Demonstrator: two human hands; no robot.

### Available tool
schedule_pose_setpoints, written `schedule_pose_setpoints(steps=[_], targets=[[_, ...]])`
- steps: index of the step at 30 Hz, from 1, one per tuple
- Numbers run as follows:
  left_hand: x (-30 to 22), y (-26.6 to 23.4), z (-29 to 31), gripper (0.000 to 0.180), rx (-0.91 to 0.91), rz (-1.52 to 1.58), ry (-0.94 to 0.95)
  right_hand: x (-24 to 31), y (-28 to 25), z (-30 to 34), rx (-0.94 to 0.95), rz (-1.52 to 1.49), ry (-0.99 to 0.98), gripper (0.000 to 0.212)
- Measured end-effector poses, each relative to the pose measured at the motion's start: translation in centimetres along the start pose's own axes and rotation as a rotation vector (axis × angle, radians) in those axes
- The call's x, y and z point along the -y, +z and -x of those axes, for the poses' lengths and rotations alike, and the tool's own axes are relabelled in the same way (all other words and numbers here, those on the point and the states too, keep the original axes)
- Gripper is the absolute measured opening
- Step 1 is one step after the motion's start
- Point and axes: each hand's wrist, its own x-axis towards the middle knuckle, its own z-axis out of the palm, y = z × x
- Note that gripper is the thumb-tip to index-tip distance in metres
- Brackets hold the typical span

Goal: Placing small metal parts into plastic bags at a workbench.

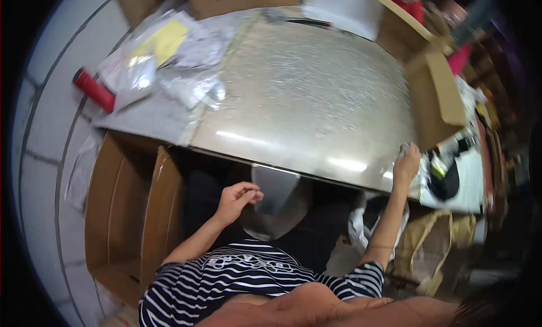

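Note:
My left hand (235, 203) hovers in front of the table's near edge, above a grey metal scoop-like tray (272, 203) at my lap. Its fingers are curled with the thumb pressed to them; whatever they pinch is too small to make out. At the right side of the table my right hand (407, 164) is closed round a small greyish, shiny item (403, 149) whose kind I cannot tell. Many small, thin, shiny pieces (339, 84) lie scattered over the smooth metal tabletop (271, 121), mostly toward its middle and far side.
Cardboard walls (432, 95) stand along the table's right side. Clear plastic bags (135, 81), papers and a red cylinder (94, 90) lie at left. An open cardboard box (121, 205) stands below them. A round black object (444, 183) sits by my right hand, with brown bags (423, 251) underneath.

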Motion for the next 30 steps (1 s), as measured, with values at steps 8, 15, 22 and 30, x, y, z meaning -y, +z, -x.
schedule_pose_setpoints(steps=[8,15,22,30], targets=[[-8.6,-5.9,-10.1,0.042,-0.345,-1.047,0.683,15.3,10.1,-0.9,0.542,-0.623,-0.252,0.049],[-5.9,-6.4,-7.3,0.056,-0.297,-1.377,0.608,18.4,7.9,1.9,0.599,-0.301,-0.333,0.057],[-4.3,-7.2,-5.8,0.045,-0.363,-1.241,0.762,20.3,5.5,5.7,0.487,-0.407,-0.386,0.063],[-2.8,-6.4,-5.4,0.035,-0.399,-1.343,0.813,21.7,3.9,7.7,0.458,-0.468,-0.396,0.061]])
